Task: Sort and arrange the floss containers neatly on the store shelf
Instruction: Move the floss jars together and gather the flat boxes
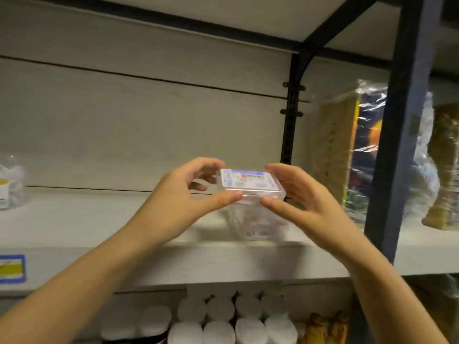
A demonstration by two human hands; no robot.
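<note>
Hands, two of them, meet on one clear floss container that stands toward the right end of a pale shelf. Its see-through body seems to reach down to the board, though blur makes the contact hard to confirm. One flat lid with a blue and white label tops it.

The left hand holds the container's left side. Its grip pinches the lid, thumb on the near edge and curled fingers behind the far corner. The right hand mirrors it on the container's right side, thumb on the near edge and fingers hooked over the far rim. The two thumb tips lie close together at the front of the lid without touching.

Far to the left of the container, at the picture's edge, stands one clear jar with a yellow patch on its label. Below and left of the container, one blue and yellow tag is fixed to the shelf's front lip. Just behind the container rises one slotted black bracket. To its right stands one dark blue post, with film-wrapped packs on either side of it. I cannot count those through the glare.

Beneath the container, on the next level down, sit white-capped jars in two rows. They number about ten, too blurred to be sure.
</note>
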